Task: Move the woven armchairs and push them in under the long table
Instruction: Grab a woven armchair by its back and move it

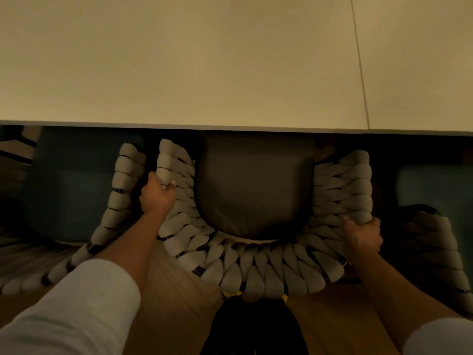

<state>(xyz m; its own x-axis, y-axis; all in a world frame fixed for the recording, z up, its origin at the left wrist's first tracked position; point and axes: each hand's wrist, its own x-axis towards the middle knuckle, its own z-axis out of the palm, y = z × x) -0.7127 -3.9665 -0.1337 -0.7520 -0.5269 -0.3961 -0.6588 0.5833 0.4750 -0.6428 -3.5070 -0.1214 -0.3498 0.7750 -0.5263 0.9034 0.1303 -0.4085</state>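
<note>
Head: hands [157, 194] clenched on armchair [256, 267].

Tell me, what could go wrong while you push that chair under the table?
The left hand grips the woven armchair right beside the neighbouring chair, so the fingers might get pinched between them. The right hand holds the other arm, which already nears the long table edge, so a hard shove could bump the woven arms against it.
</note>
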